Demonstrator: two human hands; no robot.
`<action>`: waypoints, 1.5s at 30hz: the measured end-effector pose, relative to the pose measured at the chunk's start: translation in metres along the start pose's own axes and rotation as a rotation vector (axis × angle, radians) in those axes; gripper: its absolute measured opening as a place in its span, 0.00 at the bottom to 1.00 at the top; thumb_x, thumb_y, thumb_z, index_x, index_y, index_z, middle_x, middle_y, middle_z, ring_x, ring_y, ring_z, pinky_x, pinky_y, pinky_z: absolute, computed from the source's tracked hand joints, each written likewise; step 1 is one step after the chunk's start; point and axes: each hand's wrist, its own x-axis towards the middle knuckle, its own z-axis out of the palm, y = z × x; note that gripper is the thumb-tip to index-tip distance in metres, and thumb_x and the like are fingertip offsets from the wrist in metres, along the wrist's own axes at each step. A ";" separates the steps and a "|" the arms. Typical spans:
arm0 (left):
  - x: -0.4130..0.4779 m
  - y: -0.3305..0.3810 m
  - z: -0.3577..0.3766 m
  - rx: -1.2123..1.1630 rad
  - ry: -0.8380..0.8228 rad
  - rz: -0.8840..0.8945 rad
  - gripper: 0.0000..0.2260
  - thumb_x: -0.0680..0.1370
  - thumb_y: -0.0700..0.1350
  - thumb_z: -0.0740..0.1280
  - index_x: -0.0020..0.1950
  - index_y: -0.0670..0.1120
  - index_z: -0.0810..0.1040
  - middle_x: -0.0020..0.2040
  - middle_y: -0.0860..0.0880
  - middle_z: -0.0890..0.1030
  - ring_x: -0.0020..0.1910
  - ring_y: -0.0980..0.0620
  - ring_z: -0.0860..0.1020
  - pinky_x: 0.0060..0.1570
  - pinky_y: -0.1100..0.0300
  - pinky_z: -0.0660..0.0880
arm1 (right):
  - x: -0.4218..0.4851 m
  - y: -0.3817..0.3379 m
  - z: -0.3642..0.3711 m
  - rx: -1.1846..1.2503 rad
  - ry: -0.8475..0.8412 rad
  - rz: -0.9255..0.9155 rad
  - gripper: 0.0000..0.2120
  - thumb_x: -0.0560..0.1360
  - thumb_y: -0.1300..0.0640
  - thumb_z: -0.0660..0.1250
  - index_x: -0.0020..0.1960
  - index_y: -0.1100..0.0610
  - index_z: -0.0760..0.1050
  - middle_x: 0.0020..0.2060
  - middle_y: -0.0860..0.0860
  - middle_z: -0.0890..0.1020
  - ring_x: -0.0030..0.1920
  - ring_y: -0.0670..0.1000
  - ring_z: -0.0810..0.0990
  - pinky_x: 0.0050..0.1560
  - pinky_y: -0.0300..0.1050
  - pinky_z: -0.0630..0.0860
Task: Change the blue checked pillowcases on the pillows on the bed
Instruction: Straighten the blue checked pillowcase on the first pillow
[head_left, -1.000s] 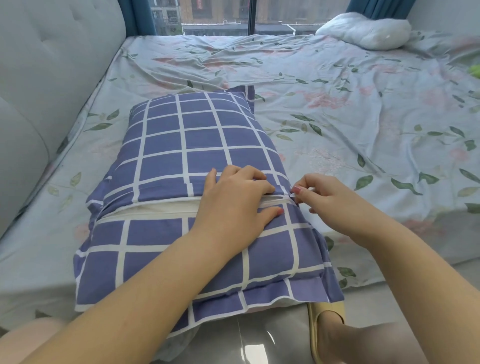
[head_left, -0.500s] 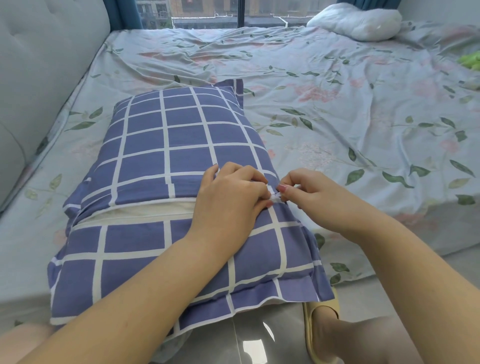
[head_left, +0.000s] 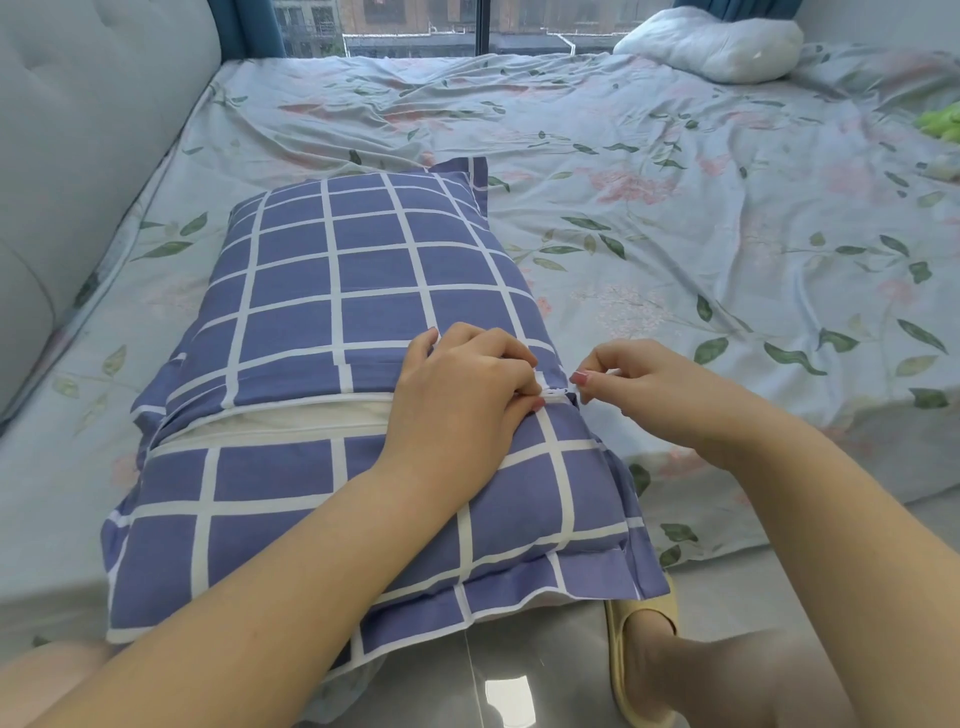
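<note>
A plump pillow in a blue cotton pillowcase with a white windowpane check (head_left: 363, 291) lies lengthwise at the near edge of the bed (head_left: 675, 218), which is covered by a pale grey sheet printed with green leaves and pink flowers. The case's near end overhangs the mattress edge. A slit runs across the case, and the white inner pillow (head_left: 291, 422) shows through its gaping left part.

The left hand (head_left: 462, 400) lies palm down over the slit, its grip pressed together on the fabric at the slit's right end. The right hand (head_left: 639, 389) sits just beside it at the pillow's right edge, thumb and forefinger pinching a small white piece there; whether it is a zipper pull cannot be told.

A bare white pillow (head_left: 711, 44) rests well apart at the far right corner of the bed. A grey tufted headboard (head_left: 78, 130) stands on the left. A foot in a yellow slipper (head_left: 641, 654) is on the glossy floor below. No writing or label is readable.
</note>
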 end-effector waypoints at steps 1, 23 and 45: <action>0.000 0.000 0.000 -0.008 -0.001 -0.003 0.03 0.75 0.49 0.73 0.43 0.52 0.86 0.51 0.56 0.83 0.54 0.49 0.78 0.61 0.41 0.71 | 0.001 0.001 -0.002 -0.001 -0.010 0.018 0.12 0.81 0.52 0.61 0.44 0.57 0.78 0.38 0.44 0.77 0.35 0.39 0.72 0.38 0.36 0.65; -0.003 -0.004 0.002 0.006 -0.043 -0.029 0.04 0.76 0.50 0.72 0.43 0.53 0.86 0.51 0.57 0.83 0.55 0.50 0.76 0.63 0.45 0.69 | 0.027 0.020 0.005 -0.438 -0.043 0.127 0.15 0.81 0.53 0.61 0.50 0.64 0.78 0.46 0.57 0.80 0.44 0.56 0.77 0.41 0.45 0.71; -0.023 -0.030 -0.027 -0.046 -0.011 -0.057 0.06 0.75 0.53 0.71 0.43 0.52 0.85 0.50 0.56 0.82 0.51 0.53 0.77 0.55 0.54 0.71 | 0.018 -0.004 0.007 -0.009 0.247 -0.190 0.10 0.80 0.57 0.63 0.41 0.57 0.77 0.37 0.48 0.82 0.42 0.52 0.79 0.42 0.45 0.72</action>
